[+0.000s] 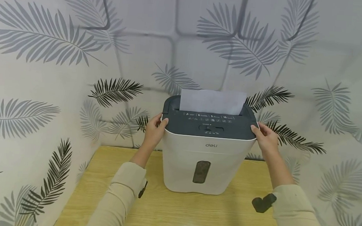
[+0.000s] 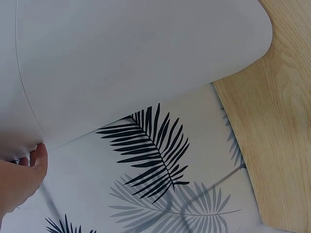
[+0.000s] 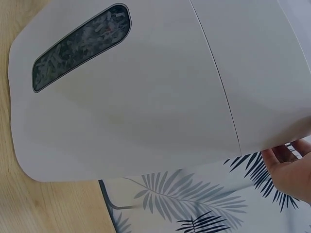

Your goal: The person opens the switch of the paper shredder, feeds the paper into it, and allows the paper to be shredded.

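A white paper shredder (image 1: 180,162) with a dark grey top stands on the wooden table. A white sheet of paper (image 1: 212,101) sticks up out of its slot. My left hand (image 1: 154,131) grips the left side of the shredder's head, its thumb on the top edge and its fingers against the side. On the opposite side, my right hand (image 1: 267,140) holds the head the same way. Shredded paper bits show through the window (image 3: 82,47) in the right wrist view. The left wrist view has the left hand's fingertips (image 2: 41,151) beneath the head's side, partly hidden.
The light wooden table (image 1: 98,188) lies under and around the shredder. Behind it hangs a pale cloth backdrop (image 1: 141,53) printed with grey and black leaves, close to the shredder's back. A black wrist device (image 1: 264,203) sits at the right cuff.
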The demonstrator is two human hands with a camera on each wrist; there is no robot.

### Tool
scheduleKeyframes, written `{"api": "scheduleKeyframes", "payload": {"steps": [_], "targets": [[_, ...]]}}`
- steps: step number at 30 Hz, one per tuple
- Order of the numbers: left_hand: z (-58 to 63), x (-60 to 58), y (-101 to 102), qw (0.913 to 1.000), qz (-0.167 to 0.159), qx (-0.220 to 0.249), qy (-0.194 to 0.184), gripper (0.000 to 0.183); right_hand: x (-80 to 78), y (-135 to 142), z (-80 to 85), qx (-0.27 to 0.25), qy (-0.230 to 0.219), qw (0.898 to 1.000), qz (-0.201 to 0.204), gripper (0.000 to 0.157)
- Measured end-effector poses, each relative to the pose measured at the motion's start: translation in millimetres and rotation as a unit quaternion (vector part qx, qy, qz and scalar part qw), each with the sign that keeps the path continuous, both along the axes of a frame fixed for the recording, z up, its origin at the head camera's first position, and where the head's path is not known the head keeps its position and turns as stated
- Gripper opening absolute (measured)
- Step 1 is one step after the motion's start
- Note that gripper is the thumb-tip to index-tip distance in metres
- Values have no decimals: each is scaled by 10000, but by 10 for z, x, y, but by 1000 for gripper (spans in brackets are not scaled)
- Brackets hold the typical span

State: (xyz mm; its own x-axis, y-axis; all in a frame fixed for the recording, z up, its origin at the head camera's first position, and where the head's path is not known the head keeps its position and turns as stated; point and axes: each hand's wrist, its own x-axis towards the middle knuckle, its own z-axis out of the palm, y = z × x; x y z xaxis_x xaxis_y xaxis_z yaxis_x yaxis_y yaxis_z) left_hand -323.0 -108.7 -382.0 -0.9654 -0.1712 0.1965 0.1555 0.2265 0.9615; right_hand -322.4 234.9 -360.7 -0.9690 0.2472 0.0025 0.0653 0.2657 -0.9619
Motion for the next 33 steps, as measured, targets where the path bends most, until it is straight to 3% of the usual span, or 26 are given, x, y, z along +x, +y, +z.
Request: {"api": "scheduleKeyframes", "payload": {"steps": [9,33], "targets": [[-13,11,-9,10000,17,-9,-12,48,-12,2,-30,-34,67,9999,107,62],[-5,15,12,9999,17,28,145,47,-1,-13,-20,-93,41,9999,-76,59]]}}
